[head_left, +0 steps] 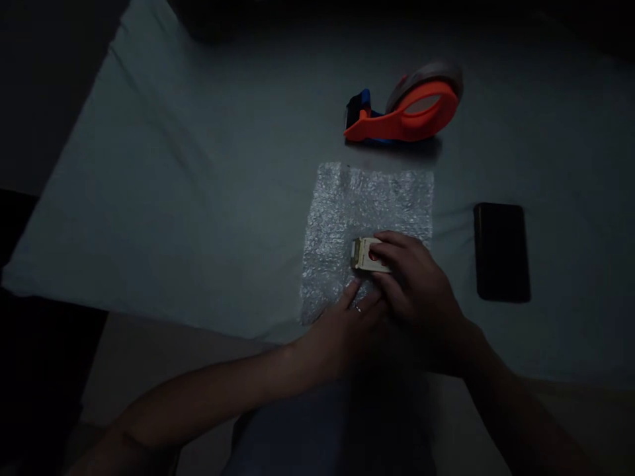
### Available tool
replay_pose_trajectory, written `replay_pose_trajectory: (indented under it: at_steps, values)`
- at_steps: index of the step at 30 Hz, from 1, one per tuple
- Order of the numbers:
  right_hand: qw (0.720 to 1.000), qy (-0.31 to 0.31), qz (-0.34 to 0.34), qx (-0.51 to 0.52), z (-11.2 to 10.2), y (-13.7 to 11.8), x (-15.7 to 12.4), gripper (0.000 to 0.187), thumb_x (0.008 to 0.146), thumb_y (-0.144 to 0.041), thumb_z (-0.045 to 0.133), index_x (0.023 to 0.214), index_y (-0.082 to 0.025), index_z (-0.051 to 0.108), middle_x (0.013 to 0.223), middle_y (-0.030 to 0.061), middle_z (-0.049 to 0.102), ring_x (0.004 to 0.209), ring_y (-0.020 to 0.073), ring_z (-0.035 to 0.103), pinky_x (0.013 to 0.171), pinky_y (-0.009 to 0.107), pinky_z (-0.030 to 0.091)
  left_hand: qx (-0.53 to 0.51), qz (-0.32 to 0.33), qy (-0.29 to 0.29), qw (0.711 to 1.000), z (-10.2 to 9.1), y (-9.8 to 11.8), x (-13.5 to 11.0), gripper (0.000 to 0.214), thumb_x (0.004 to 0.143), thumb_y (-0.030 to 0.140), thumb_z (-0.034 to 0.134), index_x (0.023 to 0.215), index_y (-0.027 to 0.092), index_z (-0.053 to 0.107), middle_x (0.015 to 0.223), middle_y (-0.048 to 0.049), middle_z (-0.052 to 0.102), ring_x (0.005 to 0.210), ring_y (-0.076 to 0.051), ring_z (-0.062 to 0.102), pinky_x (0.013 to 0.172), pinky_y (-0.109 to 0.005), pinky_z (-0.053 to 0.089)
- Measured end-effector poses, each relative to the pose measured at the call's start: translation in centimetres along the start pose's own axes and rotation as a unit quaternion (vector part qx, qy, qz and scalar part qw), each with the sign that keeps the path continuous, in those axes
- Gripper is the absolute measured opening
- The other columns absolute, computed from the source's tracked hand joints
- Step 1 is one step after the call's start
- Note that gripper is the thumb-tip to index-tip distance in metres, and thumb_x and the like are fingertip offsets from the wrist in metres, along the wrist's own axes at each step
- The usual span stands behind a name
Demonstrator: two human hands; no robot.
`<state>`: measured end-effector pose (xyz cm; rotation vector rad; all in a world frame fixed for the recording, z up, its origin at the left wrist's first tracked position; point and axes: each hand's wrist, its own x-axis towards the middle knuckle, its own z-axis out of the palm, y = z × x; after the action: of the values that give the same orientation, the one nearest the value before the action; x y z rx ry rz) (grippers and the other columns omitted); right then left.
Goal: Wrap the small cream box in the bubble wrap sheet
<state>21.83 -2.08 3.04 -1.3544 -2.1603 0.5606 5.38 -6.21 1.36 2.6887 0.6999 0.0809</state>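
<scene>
A sheet of clear bubble wrap (327, 225) lies spread on the cloth near the front edge of the table. On its lower middle rests a small pale box (366, 255) with a red mark and a yellowish end. My right hand (417, 281) is closed over the box's right part, its fingers hiding that end. Just below the box, my left hand (342, 330) is at the near edge of the bubble wrap, gripping it between finger and thumb. Its other fingers are dark and partly hidden beside my right hand.
Beyond the wrap lies an orange and blue tape dispenser (397, 122) with a roll of tape. To the right is a black rectangular object (502, 252), perhaps a phone. A pale green cloth (198, 198) covers the table. The scene is dim.
</scene>
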Motion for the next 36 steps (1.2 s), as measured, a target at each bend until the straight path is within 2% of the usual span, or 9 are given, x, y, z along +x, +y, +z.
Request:
replay_pose_trajectory:
  at_steps: [6,10,16,19,21,23,28,32,36]
  values:
    - [1.0,-0.016,0.007,0.007,1.0,1.7,0.0,0.042,0.087,-0.015,0.052,0.129,-0.023,0.048,0.127,0.0131,0.057,0.121,0.0264,0.053,0.1,0.048,0.047,0.035,-0.017,0.019,0.999,0.8,0.2,0.0,0.043,0.1,0.03,0.031,0.141,0.02,0.04,0.147,-0.0105,0.042,0.14,-0.03,0.032,0.113,-0.053,0.029]
    - [0.999,-0.035,0.017,0.005,0.7,1.7,0.0,0.045,0.087,-0.016,0.053,0.131,-0.024,0.045,0.127,0.0123,0.057,0.12,0.0267,0.054,0.1,0.049,0.046,0.034,-0.016,0.016,0.999,0.9,0.1,0.0,0.042,0.097,0.03,0.039,0.139,0.023,0.043,0.148,-0.0096,0.041,0.141,-0.03,0.031,0.112,-0.053,0.029]
    - [0.999,-0.002,0.027,-0.018,-1.0,1.5,-0.7,0.043,0.085,-0.028,0.059,0.125,-0.021,0.047,0.124,0.0149,0.055,0.119,0.0293,0.052,0.096,0.048,0.048,0.006,-0.014,0.039,0.999,0.1,-0.5,0.0,0.046,0.095,0.027,0.045,0.139,0.017,0.04,0.141,-0.0137,0.046,0.134,-0.029,0.041,0.11,-0.048,0.033]
    - [0.994,-0.101,0.02,0.019,-2.7,1.7,-2.1,0.02,0.087,-0.03,0.057,0.106,-0.023,0.055,0.103,0.008,0.063,0.099,0.0229,0.061,0.083,0.038,0.053,-0.041,-0.038,0.042,0.998,-0.9,-1.0,-0.2,0.041,0.092,0.021,0.049,0.132,0.013,0.045,0.128,-0.0143,0.054,0.122,-0.027,0.049,0.103,-0.041,0.041]
    - [0.983,-0.181,0.013,0.035,-3.4,1.9,-3.1,0.021,0.084,-0.032,0.061,0.102,-0.023,0.056,0.099,0.0058,0.064,0.092,0.0214,0.062,0.077,0.036,0.053,-0.074,-0.053,0.033,0.995,-1.7,-1.3,-0.4,0.037,0.09,0.017,0.05,0.126,0.012,0.049,0.121,-0.0136,0.056,0.114,-0.026,0.052,0.097,-0.039,0.046]
    - [0.979,-0.203,0.021,0.025,-3.7,2.0,-3.8,0.025,0.08,-0.032,0.064,0.101,-0.022,0.055,0.099,0.0061,0.065,0.092,0.0224,0.062,0.076,0.037,0.054,-0.095,-0.073,0.029,0.992,-2.5,-1.6,-0.8,0.035,0.088,0.014,0.051,0.123,0.011,0.05,0.118,-0.0135,0.056,0.109,-0.025,0.052,0.093,-0.039,0.049]
    - [0.982,-0.179,0.045,0.027,-4.0,2.1,-4.2,0.006,0.089,-0.027,0.053,0.087,-0.023,0.057,0.097,0.0053,0.069,0.091,0.0209,0.066,0.075,0.034,0.054,-0.088,-0.151,0.104,0.979,-4.5,-2.7,-1.8,0.018,0.087,0.015,0.052,0.103,0.011,0.058,0.107,-0.0141,0.058,0.099,-0.025,0.053,0.084,-0.039,0.052]
    - [0.991,-0.063,0.11,0.042,-4.4,2.5,-3.2,0.011,0.091,-0.028,0.053,0.087,-0.022,0.062,0.089,0.0019,0.071,0.08,0.0175,0.067,0.072,0.03,0.052,-0.067,-0.19,0.207,0.958,-5.5,-4.5,-1.3,0.01,0.089,0.018,0.051,0.092,0.013,0.059,0.111,-0.0146,0.06,0.104,-0.025,0.057,0.086,-0.039,0.051]
    - [0.987,0.035,0.154,0.028,-4.0,3.0,-1.8,0.013,0.088,-0.031,0.056,0.083,-0.022,0.064,0.078,0.0006,0.069,0.071,0.017,0.065,0.064,0.029,0.05,-0.15,-0.211,0.27,0.927,-5.4,-6.3,0.5,0.007,0.088,0.016,0.052,0.086,0.014,0.058,0.113,-0.0133,0.064,0.107,-0.021,0.061,0.091,-0.033,0.049]
